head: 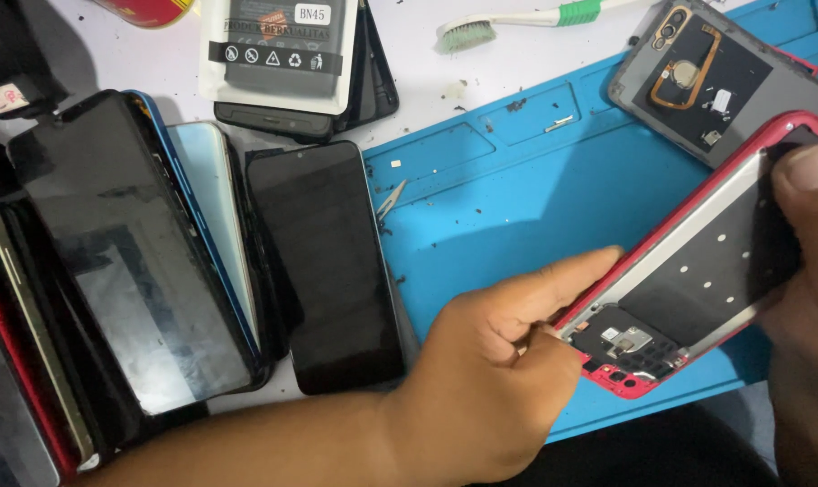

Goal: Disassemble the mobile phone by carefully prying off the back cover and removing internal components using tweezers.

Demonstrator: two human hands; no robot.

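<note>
Your left hand [494, 361] sits nearest, at 6 o'clock, forearm coming in from the lower left; fingers curled, index finger laid along the long edge of the red-framed phone [697, 271], thumb pressed at its lower corner by the exposed board. Your right hand [810, 261] is at 3 o'clock, partly out of frame, thumb clamped down on the phone's upper end, so both hands are closed on it. Phone lies at 4 o'clock, tilted diagonally, back off, lower edge over the near rim of the blue work mat [517, 207]. Handling, as a judgement: light, stiff along the frame, but fragile where open; dark inner plate and small metal parts near the bottom corner look easy to snag. Grip the red rim and the metal side rail, not the board or the black sheet. Surface: mat is ribbed with shallow compartments, speckled with dark debris and a few loose screws, so it probably grips well but small bits can scratch. A grey back cover [725, 86] rests at 1 o'clock on the mat. Off the mat, on the white table [120, 54]: a toothbrush [517, 22] at 12, a boxed battery [278, 50] at 11, and a row of dark phones and screens [323, 266] from 9 to 7. Crowded bench, little spare space.
</note>
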